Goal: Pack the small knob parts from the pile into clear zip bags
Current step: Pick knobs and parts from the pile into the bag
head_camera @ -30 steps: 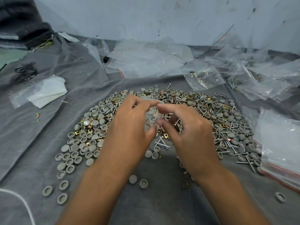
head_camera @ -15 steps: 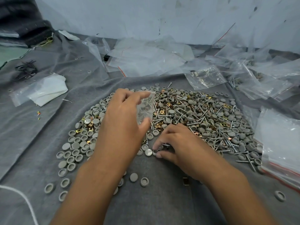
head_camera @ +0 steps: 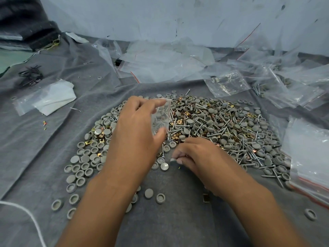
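Grey cloth point(head_camera: 53, 143) carries the pile point(head_camera: 222, 129) of grey knob caps, screws, brass clips at its middle | empty clear bags point(head_camera: 160, 65) heaped along far edge | my left hand point(head_camera: 137, 132) pinches a small zip bag point(head_camera: 161, 118), contents unclear, over the pile | my right hand point(head_camera: 197, 157) pinches a part point(head_camera: 173, 160) at the pile's near edge

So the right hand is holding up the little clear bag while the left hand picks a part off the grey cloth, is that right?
Not quite: the hands are swapped. In the head view the left hand holds up the small clear bag, while the right hand pinches a part at the near edge of the pile on the grey cloth.
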`<action>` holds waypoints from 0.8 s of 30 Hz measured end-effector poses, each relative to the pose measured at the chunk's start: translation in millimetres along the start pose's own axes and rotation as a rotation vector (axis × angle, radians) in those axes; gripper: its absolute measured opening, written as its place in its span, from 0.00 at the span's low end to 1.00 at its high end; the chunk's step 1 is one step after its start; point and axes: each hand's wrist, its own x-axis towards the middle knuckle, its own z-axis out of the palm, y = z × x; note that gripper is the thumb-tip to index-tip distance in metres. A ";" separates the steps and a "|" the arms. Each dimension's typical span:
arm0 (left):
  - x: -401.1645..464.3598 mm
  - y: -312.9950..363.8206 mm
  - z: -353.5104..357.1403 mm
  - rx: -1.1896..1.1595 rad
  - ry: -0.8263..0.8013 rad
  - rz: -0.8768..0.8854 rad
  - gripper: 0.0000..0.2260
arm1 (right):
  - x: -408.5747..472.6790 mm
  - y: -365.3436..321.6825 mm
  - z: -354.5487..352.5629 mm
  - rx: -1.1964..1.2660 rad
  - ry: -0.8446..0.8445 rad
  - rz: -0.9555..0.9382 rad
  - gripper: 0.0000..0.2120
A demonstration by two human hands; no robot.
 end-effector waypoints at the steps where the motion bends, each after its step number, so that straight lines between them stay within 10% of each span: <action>1: -0.2 -0.1 0.0 0.001 0.000 0.004 0.25 | -0.5 -0.5 -0.3 -0.002 0.001 -0.003 0.04; 10: 0.0 0.2 0.3 0.009 -0.003 0.025 0.25 | 0.3 4.0 5.5 0.006 0.056 -0.010 0.05; 18: 0.6 3.0 4.0 -0.016 -0.033 0.065 0.27 | 3.1 -8.0 -10.9 0.735 0.494 -0.128 0.04; 24: -3.5 14.0 11.6 -0.050 -0.046 0.128 0.24 | 7.8 -15.4 1.8 0.354 0.641 -0.159 0.05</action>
